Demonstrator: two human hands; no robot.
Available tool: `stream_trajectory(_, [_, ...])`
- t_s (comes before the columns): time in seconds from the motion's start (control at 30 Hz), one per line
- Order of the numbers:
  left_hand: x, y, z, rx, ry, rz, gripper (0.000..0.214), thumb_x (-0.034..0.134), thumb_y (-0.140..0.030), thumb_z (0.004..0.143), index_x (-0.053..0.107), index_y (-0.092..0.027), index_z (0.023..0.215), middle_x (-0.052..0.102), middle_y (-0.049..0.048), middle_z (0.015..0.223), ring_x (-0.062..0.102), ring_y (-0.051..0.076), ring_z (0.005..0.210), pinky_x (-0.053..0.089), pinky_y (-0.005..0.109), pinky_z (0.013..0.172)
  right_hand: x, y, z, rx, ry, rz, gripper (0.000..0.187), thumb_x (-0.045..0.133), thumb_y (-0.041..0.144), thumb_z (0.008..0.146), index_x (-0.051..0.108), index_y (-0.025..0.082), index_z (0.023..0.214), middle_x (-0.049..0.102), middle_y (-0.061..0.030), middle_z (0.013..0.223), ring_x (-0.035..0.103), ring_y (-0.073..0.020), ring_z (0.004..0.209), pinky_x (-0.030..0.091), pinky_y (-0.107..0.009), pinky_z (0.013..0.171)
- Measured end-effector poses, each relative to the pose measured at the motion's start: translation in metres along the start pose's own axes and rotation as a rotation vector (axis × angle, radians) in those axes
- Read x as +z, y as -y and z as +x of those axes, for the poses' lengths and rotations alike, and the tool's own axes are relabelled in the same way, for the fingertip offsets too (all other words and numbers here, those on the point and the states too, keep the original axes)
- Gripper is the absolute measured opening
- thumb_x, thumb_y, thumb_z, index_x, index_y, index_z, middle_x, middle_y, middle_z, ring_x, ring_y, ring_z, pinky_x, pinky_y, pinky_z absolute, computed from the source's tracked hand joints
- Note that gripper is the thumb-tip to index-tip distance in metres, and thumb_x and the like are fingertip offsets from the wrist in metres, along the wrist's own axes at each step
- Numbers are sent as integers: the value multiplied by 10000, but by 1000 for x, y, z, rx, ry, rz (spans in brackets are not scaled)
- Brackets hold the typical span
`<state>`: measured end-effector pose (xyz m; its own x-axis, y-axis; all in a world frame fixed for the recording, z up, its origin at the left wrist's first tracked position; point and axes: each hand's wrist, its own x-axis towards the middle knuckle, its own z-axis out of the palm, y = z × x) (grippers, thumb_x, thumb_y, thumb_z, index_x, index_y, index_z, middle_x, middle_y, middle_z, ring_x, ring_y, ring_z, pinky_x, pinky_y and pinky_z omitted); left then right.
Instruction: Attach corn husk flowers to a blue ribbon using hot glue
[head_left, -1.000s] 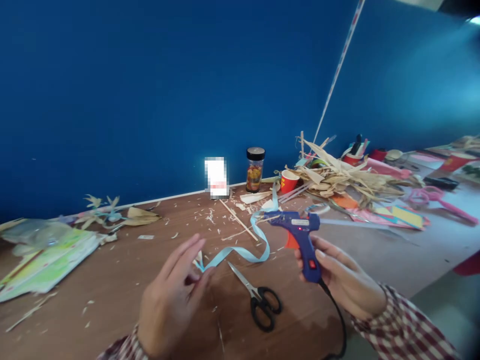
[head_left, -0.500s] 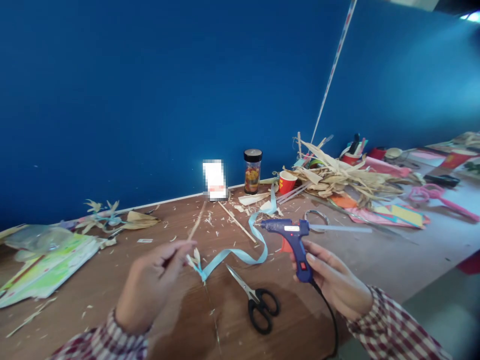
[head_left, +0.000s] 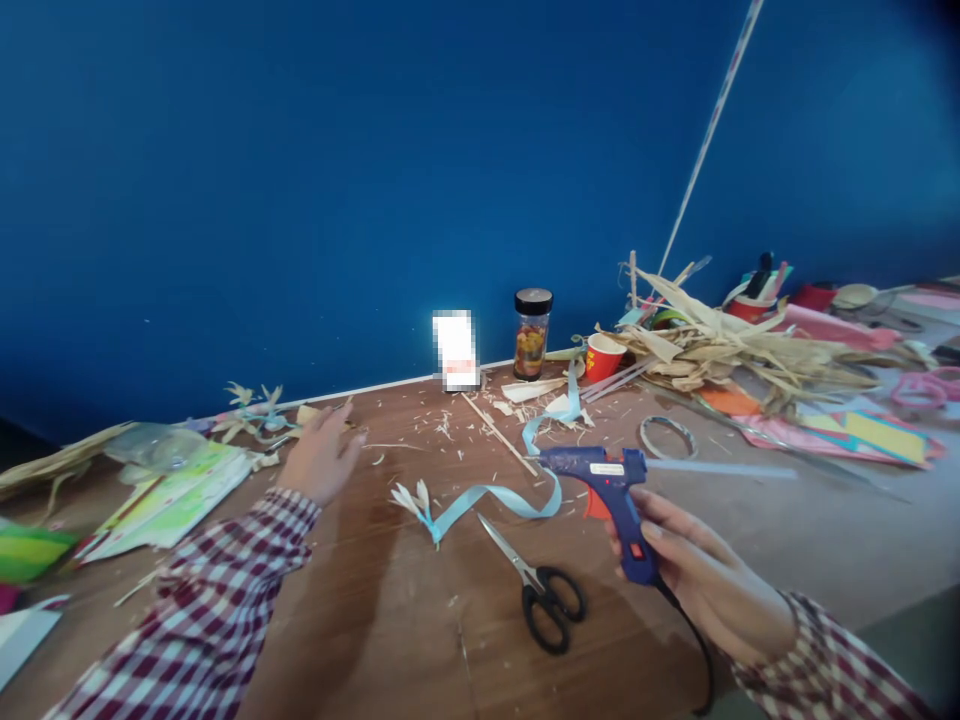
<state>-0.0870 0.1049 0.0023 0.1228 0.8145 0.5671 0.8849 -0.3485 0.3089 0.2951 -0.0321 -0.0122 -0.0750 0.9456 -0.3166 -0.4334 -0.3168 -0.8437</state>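
My right hand grips a dark blue hot glue gun with an orange trigger, its nozzle pointing left. A clear glue stick juts from its rear. My left hand is stretched towards the back left, fingers apart, beside dried husk pieces. Between the hands, a light blue ribbon winds over the table, one end at a small husk flower. Scissors with black handles lie below the ribbon. A thin pale stick rests behind it.
A blurred bright phone-like object and a black-lidded jar stand by the blue wall. A red paper cup and a heap of corn husks are at right. A tape roll lies behind the glue gun. Green-yellow paper lies left.
My left hand has let go of the thin stick and moved away to the back left, opening. The glue gun stays in my right hand. The view has turned slightly left.
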Motion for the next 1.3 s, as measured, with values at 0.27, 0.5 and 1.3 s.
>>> stream_trajectory(0.27, [-1,-75,-92,144,312,-19,243,432,-315,817,654,-219,841,670,58,822,599,175,764,435,265,678,20,-8,11,-2,43,-179,247,539,385,777,476,210,940,526,13,664,498,-112,563,420,-223,492])
stream_trajectory(0.5, [14,-105,-111,-316,463,136,381,409,-532,762,607,-235,628,593,-1,509,535,152,483,257,236,453,36,-13,23,-246,51,-878,332,556,392,741,529,154,970,527,12,607,470,-124,499,385,-236,467])
stream_trajectory(1.3, [19,-75,-80,-405,494,-28,311,501,-492,687,591,-200,628,601,-8,537,532,135,504,332,233,501,52,-15,14,-353,145,-931,286,491,352,796,538,160,1003,576,5,622,531,-133,519,426,-234,513])
